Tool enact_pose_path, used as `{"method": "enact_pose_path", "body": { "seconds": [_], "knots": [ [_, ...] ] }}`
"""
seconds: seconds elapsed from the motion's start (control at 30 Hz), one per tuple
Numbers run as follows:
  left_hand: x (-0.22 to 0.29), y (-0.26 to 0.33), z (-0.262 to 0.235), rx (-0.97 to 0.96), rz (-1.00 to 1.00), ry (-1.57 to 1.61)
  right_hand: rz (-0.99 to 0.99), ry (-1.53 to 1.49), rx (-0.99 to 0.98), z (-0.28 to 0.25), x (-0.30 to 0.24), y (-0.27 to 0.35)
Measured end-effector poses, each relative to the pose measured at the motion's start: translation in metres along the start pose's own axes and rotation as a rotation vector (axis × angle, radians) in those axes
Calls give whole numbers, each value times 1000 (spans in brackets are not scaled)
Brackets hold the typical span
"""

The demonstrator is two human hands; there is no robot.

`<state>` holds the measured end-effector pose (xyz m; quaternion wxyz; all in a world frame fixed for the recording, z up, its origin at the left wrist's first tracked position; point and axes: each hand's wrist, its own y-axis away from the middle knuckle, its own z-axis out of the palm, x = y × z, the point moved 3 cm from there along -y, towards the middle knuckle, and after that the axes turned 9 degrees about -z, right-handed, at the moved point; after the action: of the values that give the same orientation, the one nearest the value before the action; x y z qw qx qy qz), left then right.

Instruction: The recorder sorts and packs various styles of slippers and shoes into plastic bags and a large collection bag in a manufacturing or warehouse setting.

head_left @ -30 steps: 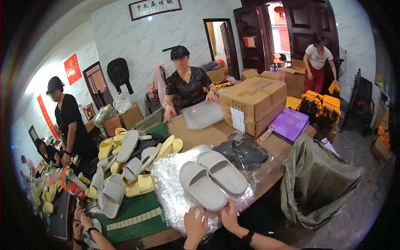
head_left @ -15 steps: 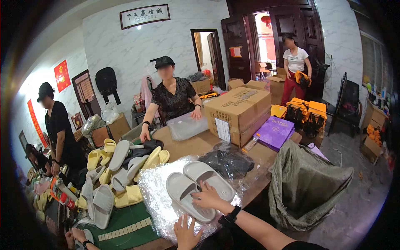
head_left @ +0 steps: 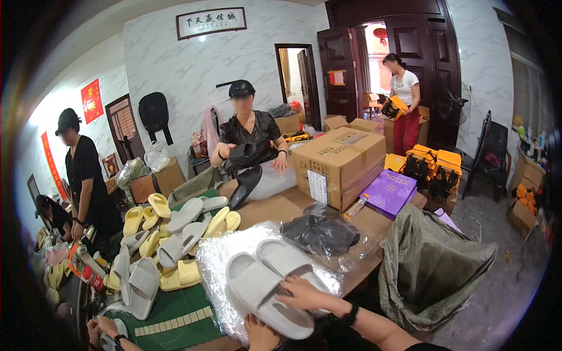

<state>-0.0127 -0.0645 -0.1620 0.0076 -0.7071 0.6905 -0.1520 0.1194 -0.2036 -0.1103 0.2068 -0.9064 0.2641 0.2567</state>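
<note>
A pair of grey slippers lies over a stack of shiny clear plastic bags [head_left: 213, 263] at the table's near edge. The left grey slipper [head_left: 249, 275] is tilted and partly overlaps the right grey slipper [head_left: 275, 251]. My right hand [head_left: 304, 292] grips the left slipper's inner edge, its fingers bent over the footbed between the two. At the outer edge near the heel, my left hand [head_left: 261, 333] is closed against the same slipper. Its fingertips are partly hidden by the sole.
Loose yellow and grey slippers [head_left: 142, 286] pile up on the left, beside a green mat [head_left: 175, 313]. Beyond are crumpled dark plastic [head_left: 322, 231], a cardboard box [head_left: 336, 158] and purple packages [head_left: 391, 190]. A woven sack [head_left: 433, 269] stands right. Across the table, a co-worker [head_left: 249, 126] handles black slippers.
The left slipper has shifted left and nearer, tilting up, as both my hands closed on it. The co-worker opposite has raised a black slipper. The person by the door has turned.
</note>
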Motion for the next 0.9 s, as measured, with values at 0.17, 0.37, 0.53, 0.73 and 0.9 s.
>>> {"method": "enact_pose_path", "body": {
  "seconds": [0.17,0.37,0.53,0.73,0.9],
  "knots": [
    [-5,-9,-1,35,-54,144,-294,-409,-171,-22,-38,73],
    [-18,-19,-2,105,-156,338,-311,-853,-570,-22,-43,137],
    [-5,-27,-29,226,19,128,-297,-858,-475,-34,-46,160],
    [-3,-46,-46,172,-409,309,-398,-847,-495,-32,-50,157],
    [-13,-38,-33,97,-100,268,-344,-937,-517,-20,-43,155]
  ]
}}
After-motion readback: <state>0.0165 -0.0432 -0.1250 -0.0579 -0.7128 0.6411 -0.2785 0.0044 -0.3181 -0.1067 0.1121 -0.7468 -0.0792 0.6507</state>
